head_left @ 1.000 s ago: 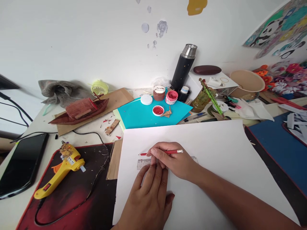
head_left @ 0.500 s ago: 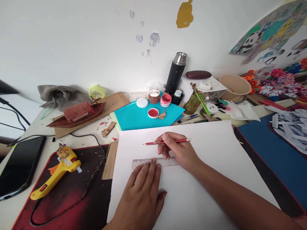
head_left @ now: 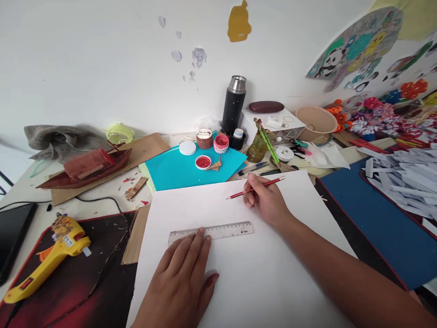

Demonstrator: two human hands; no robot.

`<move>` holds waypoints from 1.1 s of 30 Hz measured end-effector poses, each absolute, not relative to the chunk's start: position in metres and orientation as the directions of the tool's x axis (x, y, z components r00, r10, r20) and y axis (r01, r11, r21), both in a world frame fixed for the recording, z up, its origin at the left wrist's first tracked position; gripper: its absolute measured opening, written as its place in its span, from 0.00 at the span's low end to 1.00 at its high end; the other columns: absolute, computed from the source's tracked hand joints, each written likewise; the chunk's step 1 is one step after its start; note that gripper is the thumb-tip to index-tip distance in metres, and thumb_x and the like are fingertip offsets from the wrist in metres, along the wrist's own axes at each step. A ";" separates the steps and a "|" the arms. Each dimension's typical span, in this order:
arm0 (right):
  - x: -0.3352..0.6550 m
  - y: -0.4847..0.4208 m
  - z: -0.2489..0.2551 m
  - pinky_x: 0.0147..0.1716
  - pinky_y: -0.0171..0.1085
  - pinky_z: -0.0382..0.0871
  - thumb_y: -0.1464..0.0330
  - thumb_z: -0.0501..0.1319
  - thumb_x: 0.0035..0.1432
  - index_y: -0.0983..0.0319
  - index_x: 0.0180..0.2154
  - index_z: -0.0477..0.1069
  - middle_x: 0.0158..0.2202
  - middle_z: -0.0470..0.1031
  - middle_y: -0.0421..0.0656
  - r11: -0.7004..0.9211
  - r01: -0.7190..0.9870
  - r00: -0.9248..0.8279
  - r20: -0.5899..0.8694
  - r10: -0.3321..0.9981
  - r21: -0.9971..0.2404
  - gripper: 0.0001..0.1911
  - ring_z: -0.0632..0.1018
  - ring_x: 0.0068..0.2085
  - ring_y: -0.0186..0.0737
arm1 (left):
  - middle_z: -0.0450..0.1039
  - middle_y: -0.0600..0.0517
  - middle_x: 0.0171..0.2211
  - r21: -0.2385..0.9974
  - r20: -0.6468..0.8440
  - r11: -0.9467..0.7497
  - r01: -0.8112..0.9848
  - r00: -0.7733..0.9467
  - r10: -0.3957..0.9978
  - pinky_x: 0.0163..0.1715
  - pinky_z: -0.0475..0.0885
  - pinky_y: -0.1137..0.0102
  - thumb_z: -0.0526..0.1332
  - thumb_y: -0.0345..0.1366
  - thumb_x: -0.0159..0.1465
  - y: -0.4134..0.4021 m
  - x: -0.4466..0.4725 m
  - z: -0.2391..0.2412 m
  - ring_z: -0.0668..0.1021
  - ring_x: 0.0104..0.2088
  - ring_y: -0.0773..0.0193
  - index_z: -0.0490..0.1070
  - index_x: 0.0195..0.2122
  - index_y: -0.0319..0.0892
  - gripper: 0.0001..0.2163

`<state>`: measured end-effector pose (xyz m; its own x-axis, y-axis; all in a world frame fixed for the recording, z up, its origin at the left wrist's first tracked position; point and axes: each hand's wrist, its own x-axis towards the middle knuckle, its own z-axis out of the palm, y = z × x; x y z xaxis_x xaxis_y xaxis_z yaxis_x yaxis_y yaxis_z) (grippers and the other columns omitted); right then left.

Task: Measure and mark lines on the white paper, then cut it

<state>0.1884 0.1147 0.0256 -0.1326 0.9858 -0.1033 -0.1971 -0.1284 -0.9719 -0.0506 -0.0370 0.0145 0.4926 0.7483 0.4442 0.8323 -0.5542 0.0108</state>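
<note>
A large white sheet of paper [head_left: 273, 273] lies on the desk in front of me. A clear plastic ruler [head_left: 221, 230] rests across it. My left hand [head_left: 180, 284] lies flat on the paper, fingers stretched out, with fingertips pressing the ruler's left end. My right hand [head_left: 268, 202] is farther up the sheet to the right, closed on a red pencil [head_left: 256, 187] whose tip points left, just above the paper.
A yellow glue gun [head_left: 48, 262] lies on a dark mat at the left. Behind the paper sit a turquoise sheet [head_left: 170, 168], red paint pots [head_left: 221, 142], a black flask [head_left: 233, 105], and a model boat [head_left: 85, 166]. White paper strips [head_left: 403, 177] pile on the blue mat at right.
My right hand lifted the pencil off the ruler's edge and moved up and to the right. My left hand stayed on the ruler. The view turned right.
</note>
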 end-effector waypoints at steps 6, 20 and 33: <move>0.190 0.110 0.025 0.21 0.36 0.62 0.38 0.70 0.60 0.60 0.25 0.75 0.14 0.66 0.36 -0.129 -0.114 -0.163 -0.110 0.981 -0.985 0.32 0.68 0.18 0.34 | 0.78 0.39 0.64 -0.033 0.418 -0.560 0.828 0.520 0.745 0.61 0.69 0.58 0.57 0.41 0.77 -0.038 -0.051 0.017 0.79 0.58 0.49 0.73 0.64 0.34 0.21; 0.189 0.110 0.024 0.21 0.35 0.58 0.36 0.68 0.61 0.61 0.29 0.77 0.17 0.71 0.38 -0.117 -0.085 -0.211 -0.097 0.973 -0.989 0.33 0.70 0.19 0.35 | 0.78 0.40 0.63 -0.042 0.401 -0.580 0.814 0.545 0.736 0.61 0.68 0.57 0.50 0.47 0.81 -0.027 -0.030 0.018 0.78 0.58 0.49 0.74 0.64 0.32 0.25; 0.189 0.106 0.025 0.21 0.34 0.62 0.43 0.71 0.63 0.61 0.33 0.78 0.23 0.74 0.37 -0.075 -0.034 -0.252 -0.064 0.966 -0.997 0.26 0.72 0.22 0.33 | 0.79 0.40 0.63 -0.005 0.454 -0.581 0.814 0.519 0.724 0.63 0.65 0.57 0.52 0.44 0.79 -0.026 -0.024 0.012 0.77 0.60 0.48 0.73 0.64 0.30 0.24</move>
<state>0.1886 0.1055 0.0254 -0.2519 0.9656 -0.0643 -0.0343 -0.0753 -0.9966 -0.0236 -0.0261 0.0121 0.5194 0.7238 0.4543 0.8138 -0.5811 -0.0047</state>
